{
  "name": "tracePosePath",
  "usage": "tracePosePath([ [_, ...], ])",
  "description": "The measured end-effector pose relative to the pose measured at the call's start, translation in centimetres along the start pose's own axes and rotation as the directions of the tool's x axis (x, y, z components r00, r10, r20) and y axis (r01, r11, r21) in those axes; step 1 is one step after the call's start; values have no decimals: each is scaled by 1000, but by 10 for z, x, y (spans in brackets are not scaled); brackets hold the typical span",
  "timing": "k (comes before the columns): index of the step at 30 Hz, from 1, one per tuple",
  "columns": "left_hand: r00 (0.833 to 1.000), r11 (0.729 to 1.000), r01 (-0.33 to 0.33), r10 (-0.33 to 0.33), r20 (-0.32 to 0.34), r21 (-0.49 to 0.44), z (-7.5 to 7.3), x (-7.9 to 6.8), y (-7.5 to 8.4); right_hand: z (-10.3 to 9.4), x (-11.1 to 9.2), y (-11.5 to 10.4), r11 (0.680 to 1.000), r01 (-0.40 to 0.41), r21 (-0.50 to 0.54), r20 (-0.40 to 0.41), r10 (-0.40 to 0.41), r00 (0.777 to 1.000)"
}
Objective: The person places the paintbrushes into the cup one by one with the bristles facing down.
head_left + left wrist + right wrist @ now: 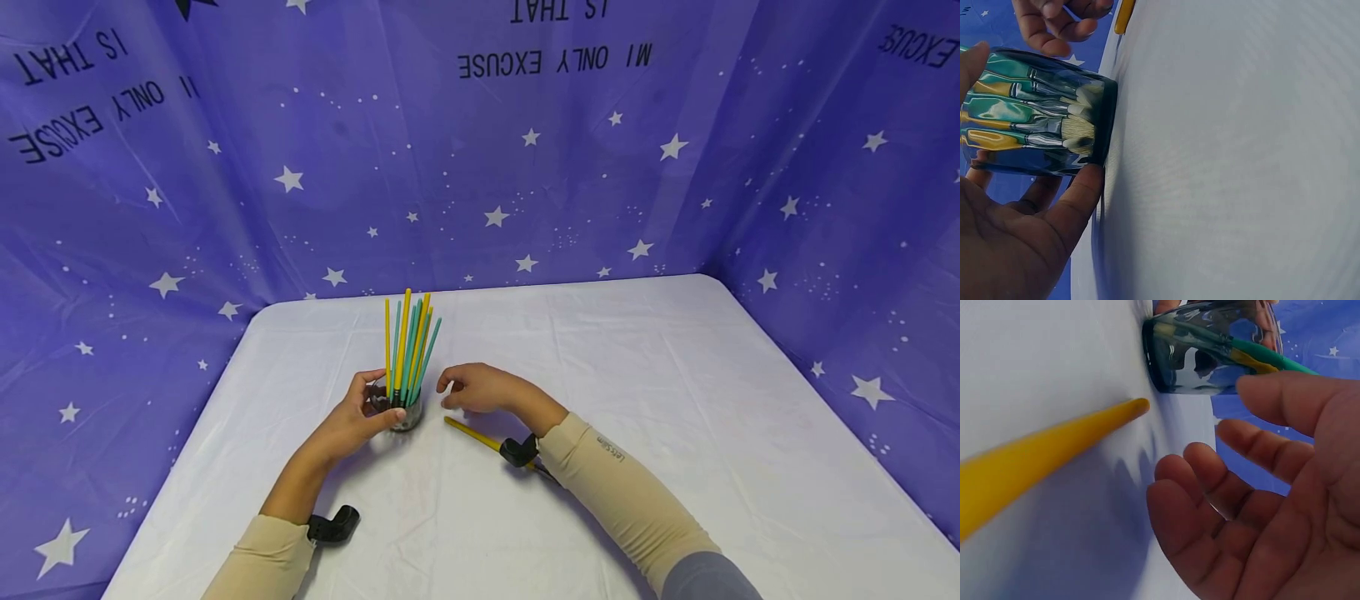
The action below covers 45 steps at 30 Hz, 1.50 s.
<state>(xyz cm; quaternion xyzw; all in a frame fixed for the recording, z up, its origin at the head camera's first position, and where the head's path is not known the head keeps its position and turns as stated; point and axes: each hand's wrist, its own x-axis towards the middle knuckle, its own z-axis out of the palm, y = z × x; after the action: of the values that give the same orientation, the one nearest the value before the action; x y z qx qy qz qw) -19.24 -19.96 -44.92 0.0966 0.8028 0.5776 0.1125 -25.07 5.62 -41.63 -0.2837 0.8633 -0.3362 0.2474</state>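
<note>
A tinted clear glass (411, 417) stands on the table, holding several paintbrushes (406, 350) with yellow and green handles. Their handles point up, and the pale bristles (1078, 129) rest near the base inside. My left hand (352, 427) grips the glass from the left side, thumb in front and fingers behind it. Just right of the glass hovers my right hand (483, 389), fingers loosely bent with nothing between them. Beneath that hand and wrist, a yellow-handled paintbrush (471, 431) lies on the table, its handle end toward the glass; my right forearm partly hides its other end.
A white cloth covers the table (465, 533). Purple curtains (465, 167) with white stars and printed letters hang behind it and at both sides. Black wrist-worn devices (334, 526) sit on both arms, over beige sleeves (622, 483).
</note>
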Motion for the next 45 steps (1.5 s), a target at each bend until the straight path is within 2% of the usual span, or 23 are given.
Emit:
tracePosePath([
  [4, 1000, 1000, -1, 1, -4, -3, 0, 0, 1, 0, -2, 1, 998, 9, -60, 36, -6, 999],
  [17, 1000, 999, 19, -19, -9, 26, 0, 1, -2, 5, 1, 5, 991, 39, -132, 117, -23, 993],
  [45, 1000, 1000, 9, -9, -9, -11, 2, -1, 0, 11, 6, 7, 984, 39, -172, 135, -16, 991],
])
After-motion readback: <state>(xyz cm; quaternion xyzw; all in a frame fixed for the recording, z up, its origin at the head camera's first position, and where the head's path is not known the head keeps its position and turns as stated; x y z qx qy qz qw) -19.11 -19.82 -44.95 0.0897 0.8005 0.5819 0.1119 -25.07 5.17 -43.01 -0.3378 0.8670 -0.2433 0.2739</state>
